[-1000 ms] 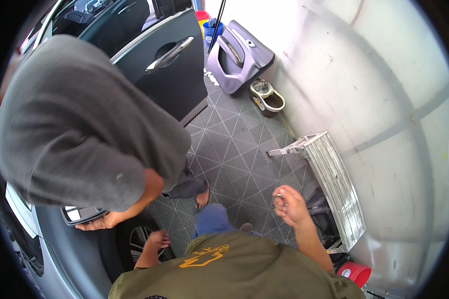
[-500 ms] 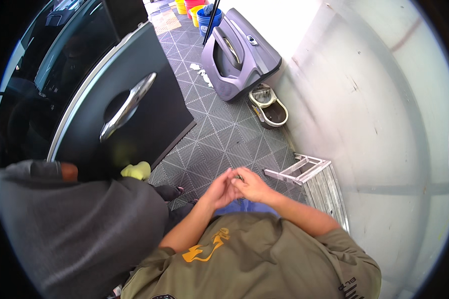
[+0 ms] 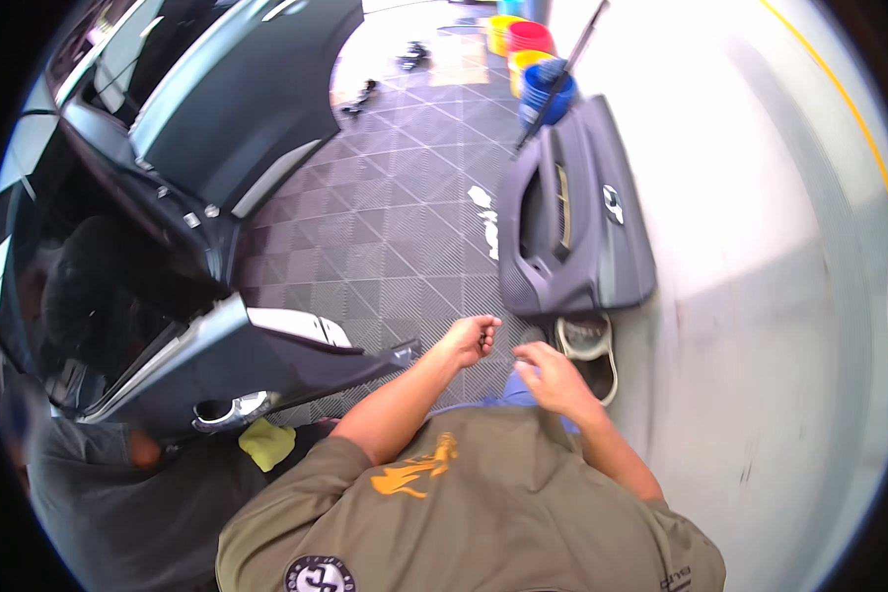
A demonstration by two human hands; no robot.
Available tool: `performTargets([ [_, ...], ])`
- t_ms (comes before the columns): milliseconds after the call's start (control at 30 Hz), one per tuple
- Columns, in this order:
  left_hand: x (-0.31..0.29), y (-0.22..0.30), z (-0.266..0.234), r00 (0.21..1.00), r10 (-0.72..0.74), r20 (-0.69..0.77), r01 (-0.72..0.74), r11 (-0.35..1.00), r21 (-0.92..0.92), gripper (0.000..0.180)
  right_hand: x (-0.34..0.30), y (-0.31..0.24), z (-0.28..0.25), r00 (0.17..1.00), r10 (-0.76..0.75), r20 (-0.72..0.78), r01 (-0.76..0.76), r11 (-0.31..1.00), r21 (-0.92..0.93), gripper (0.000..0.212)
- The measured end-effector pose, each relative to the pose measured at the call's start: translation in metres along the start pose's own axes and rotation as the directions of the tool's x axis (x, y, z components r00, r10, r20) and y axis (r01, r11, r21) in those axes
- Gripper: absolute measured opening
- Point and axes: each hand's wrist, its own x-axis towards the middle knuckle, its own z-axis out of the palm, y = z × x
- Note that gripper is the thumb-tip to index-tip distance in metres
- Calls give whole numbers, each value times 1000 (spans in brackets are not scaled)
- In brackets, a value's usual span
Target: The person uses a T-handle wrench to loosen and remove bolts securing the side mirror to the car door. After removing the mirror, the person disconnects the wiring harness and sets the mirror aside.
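Observation:
In front of my body, my left hand is closed with its fingers curled. A small dark spot shows at the fingers, too small to name. My right hand is a short way to its right, fingers loosely bent and thumb apart, with nothing visible in it. The hands do not touch. Beyond them a grey car door trim panel leans against the wall. Just past my right hand, a pale-rimmed dark container sits on the floor, partly hidden by that hand.
At left stands a dark car with its door open. Beside me a person in a dark shirt is near a yellow-green cloth. Coloured buckets and a dark pole stand ahead. White scraps lie on the tiled floor.
My hands have come apart from each other. The view has shifted forward, so the trim panel and container appear closer, and the metal step stool at right has left the picture.

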Motion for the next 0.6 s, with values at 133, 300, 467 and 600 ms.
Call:
performTargets([
  [133,56,117,41,977,148,-152,-106,962,253,13,102,24,-140,997,37,-63,-28,990,141,24],
  [300,87,249,26,929,248,-274,-221,967,124,10,225,48,-204,937,309,-161,-222,887,405,21],
  [467,140,313,-86,883,90,-460,-155,982,-106,17,345,36,-183,948,316,44,-309,875,374,20],
  [600,154,399,-168,878,35,-477,-119,982,-149,15,465,15,-130,911,361,199,-411,837,361,20],
])
